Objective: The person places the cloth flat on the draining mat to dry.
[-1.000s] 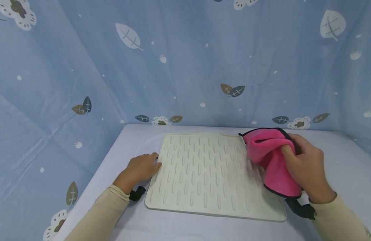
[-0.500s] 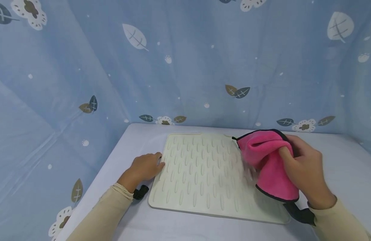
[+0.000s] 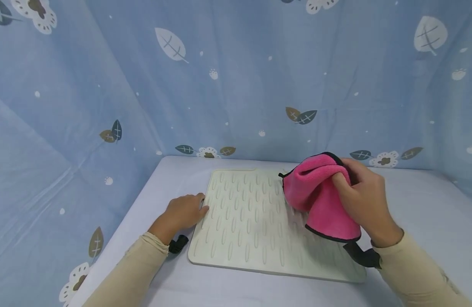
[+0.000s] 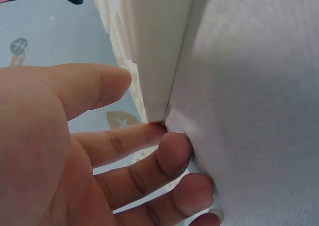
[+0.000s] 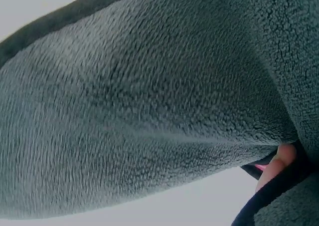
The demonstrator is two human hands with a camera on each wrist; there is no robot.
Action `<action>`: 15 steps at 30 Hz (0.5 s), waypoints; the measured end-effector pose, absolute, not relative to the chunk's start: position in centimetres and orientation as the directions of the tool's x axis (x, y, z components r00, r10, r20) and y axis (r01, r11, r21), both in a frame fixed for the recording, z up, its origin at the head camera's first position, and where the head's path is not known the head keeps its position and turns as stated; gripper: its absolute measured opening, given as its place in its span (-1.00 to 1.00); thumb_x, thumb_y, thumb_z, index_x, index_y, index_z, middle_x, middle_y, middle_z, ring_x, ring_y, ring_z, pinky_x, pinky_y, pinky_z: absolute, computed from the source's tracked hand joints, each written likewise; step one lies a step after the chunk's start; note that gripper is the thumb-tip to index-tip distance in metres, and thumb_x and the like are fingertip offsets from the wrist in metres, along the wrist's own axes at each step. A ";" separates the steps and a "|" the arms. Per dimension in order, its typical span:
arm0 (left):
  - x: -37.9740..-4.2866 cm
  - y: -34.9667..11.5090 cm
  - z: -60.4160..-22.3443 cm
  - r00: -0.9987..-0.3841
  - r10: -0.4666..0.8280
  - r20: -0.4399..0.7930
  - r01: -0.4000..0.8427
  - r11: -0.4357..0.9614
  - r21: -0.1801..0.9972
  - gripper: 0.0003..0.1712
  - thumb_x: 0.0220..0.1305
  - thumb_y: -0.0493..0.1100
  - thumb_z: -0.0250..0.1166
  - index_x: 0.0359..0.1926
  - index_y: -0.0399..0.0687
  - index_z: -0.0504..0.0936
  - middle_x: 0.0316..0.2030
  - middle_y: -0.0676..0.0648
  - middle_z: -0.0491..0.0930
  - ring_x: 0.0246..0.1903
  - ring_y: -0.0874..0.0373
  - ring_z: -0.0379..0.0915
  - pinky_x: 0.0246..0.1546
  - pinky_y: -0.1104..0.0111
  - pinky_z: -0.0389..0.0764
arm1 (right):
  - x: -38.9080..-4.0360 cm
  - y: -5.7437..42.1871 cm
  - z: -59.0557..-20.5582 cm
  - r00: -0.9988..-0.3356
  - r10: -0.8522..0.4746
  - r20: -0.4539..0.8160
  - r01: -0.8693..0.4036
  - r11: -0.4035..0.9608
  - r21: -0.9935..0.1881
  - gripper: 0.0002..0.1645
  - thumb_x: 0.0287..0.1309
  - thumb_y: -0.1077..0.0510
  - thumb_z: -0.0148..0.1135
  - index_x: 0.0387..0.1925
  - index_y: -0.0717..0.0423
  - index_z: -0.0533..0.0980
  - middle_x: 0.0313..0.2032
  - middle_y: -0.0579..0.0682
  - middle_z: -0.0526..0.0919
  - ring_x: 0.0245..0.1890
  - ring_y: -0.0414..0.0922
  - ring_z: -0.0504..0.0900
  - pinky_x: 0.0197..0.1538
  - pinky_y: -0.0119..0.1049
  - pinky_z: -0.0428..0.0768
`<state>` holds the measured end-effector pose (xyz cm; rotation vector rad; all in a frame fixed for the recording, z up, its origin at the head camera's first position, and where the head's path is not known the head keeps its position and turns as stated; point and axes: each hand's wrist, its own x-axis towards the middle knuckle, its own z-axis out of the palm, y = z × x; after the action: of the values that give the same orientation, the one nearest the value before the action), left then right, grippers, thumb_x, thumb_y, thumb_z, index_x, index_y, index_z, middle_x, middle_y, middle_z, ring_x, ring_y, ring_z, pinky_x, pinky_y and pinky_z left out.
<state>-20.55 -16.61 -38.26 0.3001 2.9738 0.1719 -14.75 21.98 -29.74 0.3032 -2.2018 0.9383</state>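
Observation:
A cream mat with rows of raised oval ridges lies flat on the white table. My left hand rests at its left edge, thumb tip against the rim. In the left wrist view, the fingers are loosely bent on the tabletop beside the mat's side wall, thumb apart from them. Over the mat's right half, my right hand pinches a bunched pink cleaning cloth with black binding and a corner loop. Its grey fleecy underside fills most of the right wrist view, where one fingertip shows at a fold.
A blue curtain printed with leaves and flowers hangs behind the table and along both sides. The white tabletop surrounds the mat. Black wrist mounts sit below each sleeve.
My right hand has moved left with the cloth, from the mat's right edge further in over the mat. My left hand has stayed at the left edge. The head view shifted slightly.

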 end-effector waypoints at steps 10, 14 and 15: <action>-20.8 -16.9 -38.5 -0.969 0.224 -0.108 0.211 0.970 0.118 -0.37 0.45 0.07 0.16 0.34 -0.27 0.42 0.09 -0.30 0.63 0.05 -0.18 0.62 -0.11 -0.05 0.64 | -16.5 19.5 -29.8 -0.698 0.001 0.716 -0.524 0.682 -0.511 -0.75 0.27 0.26 0.21 -0.05 0.24 0.64 -0.38 0.12 0.69 -0.51 -0.32 0.46 -0.39 -0.69 0.43; -20.8 -16.8 -38.5 -0.968 0.224 -0.111 0.211 0.970 0.118 -0.37 0.45 0.07 0.16 0.34 -0.26 0.42 0.10 -0.29 0.63 0.05 -0.17 0.61 -0.10 -0.04 0.63 | -17.0 18.8 -29.7 -0.694 -0.004 0.720 -0.544 0.659 -0.520 -0.75 0.28 0.27 0.19 -0.05 0.23 0.64 -0.38 0.11 0.69 -0.51 -0.30 0.48 -0.38 -0.68 0.45; -20.7 -16.7 -38.5 -0.968 0.224 -0.112 0.211 0.970 0.119 -0.37 0.45 0.08 0.16 0.34 -0.26 0.42 0.10 -0.29 0.63 0.06 -0.17 0.61 -0.09 -0.04 0.63 | -17.1 18.6 -29.6 -0.694 -0.004 0.720 -0.547 0.653 -0.524 -0.75 0.28 0.27 0.19 -0.05 0.23 0.64 -0.39 0.11 0.69 -0.51 -0.30 0.48 -0.39 -0.68 0.46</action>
<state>-20.74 -16.74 -38.49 0.3323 2.9942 0.1613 -17.13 18.57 -29.64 0.4253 -2.1639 0.9883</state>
